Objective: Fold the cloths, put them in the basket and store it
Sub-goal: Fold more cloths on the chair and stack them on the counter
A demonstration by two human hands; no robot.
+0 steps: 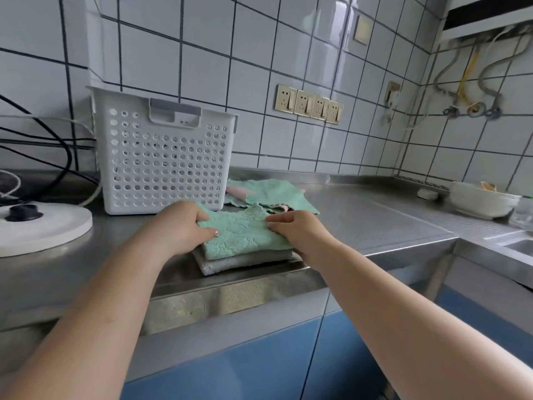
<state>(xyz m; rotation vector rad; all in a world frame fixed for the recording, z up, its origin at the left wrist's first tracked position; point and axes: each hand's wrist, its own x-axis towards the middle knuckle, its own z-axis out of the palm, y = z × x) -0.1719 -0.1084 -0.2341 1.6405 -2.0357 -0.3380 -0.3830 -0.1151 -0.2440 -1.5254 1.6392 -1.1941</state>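
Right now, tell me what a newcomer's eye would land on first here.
First the two hands: the left hand and right hand grip opposite sides of a mint-green cloth lying on a folded grey cloth at the steel counter's front edge. Next, the tall white perforated basket standing behind it against the tiled wall.

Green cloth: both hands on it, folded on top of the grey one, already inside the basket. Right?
Not inside. The head view shows the green cloth stacked on the grey cloth on the steel counter in front of the basket, both hands on it.
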